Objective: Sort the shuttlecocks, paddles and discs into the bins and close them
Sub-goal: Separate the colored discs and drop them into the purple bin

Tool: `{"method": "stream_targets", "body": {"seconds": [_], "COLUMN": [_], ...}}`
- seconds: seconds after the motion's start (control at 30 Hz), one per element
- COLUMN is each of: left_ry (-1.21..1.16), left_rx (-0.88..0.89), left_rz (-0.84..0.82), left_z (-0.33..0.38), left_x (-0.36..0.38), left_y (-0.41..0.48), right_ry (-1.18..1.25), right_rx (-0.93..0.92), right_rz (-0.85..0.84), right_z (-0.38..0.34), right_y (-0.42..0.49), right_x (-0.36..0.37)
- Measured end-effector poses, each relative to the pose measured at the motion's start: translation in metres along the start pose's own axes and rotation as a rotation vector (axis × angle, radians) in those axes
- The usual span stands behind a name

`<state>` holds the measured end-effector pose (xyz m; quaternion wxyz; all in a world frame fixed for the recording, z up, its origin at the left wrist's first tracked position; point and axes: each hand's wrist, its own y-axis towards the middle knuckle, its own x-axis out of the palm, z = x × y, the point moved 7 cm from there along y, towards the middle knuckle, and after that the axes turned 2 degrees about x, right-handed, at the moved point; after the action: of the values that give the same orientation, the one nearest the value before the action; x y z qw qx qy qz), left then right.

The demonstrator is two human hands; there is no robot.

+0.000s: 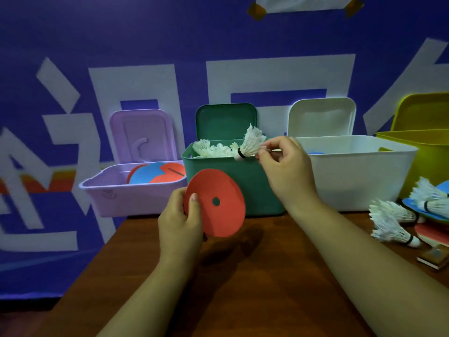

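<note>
My left hand (181, 221) grips a red disc (217, 203) with a small centre hole, held upright in front of the green bin (257, 188). My right hand (285, 166) pinches a white shuttlecock (250, 144) by its feathers at the green bin's right rim, cork pointing down-left. Several white shuttlecocks (210, 149) lie inside that bin. The purple bin (121, 195) on the left holds red and blue discs (158, 175). A white bin (359, 173) stands to the right with something blue inside. All three lids stand open.
A yellow bin (422, 132) stands open at the far right. On the wooden table (255, 276) at the right lie loose shuttlecocks (393, 224), a blue disc (427, 210) and a red paddle (430, 235). The table's left edge runs diagonally beside a blue wall.
</note>
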<state>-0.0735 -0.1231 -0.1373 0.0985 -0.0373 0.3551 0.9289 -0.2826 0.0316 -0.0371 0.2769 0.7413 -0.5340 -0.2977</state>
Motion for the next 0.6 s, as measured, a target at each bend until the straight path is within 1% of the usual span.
{"method": "stream_targets", "body": {"seconds": [0.13, 0.23, 0.27, 0.3, 0.37, 0.4, 0.47, 0.53, 0.6], "left_ry": [-0.019, -0.024, -0.027, -0.033, -0.035, -0.031, -0.041, -0.051, -0.056], "left_rx": [-0.007, -0.030, -0.038, -0.045, -0.046, -0.046, -0.052, -0.048, -0.024], "left_rz": [0.043, 0.075, 0.088, 0.102, 0.124, 0.128, 0.127, 0.135, 0.162], "left_z": [-0.001, -0.003, -0.004, -0.006, -0.009, -0.010, -0.011, -0.008, 0.000], "left_x": [-0.005, -0.010, -0.012, -0.013, -0.016, -0.016, -0.017, -0.018, -0.021], "left_y": [0.004, 0.009, 0.010, 0.011, 0.012, 0.013, 0.015, 0.015, 0.014], "right_ry": [-0.002, -0.047, -0.071, -0.109, -0.263, -0.316, -0.268, -0.212, -0.220], "right_rx": [-0.081, -0.165, -0.188, -0.201, -0.196, -0.188, -0.180, -0.219, -0.275], "right_rz": [-0.017, -0.019, -0.056, -0.131, -0.298, -0.320, -0.249, -0.173, -0.181], "right_z": [-0.018, -0.026, -0.026, -0.023, -0.012, -0.006, 0.002, 0.005, 0.007], "right_y": [0.026, 0.046, 0.052, 0.057, 0.055, 0.052, 0.043, 0.031, 0.024], "right_x": [0.039, 0.065, 0.076, 0.089, 0.112, 0.118, 0.115, 0.109, 0.109]}}
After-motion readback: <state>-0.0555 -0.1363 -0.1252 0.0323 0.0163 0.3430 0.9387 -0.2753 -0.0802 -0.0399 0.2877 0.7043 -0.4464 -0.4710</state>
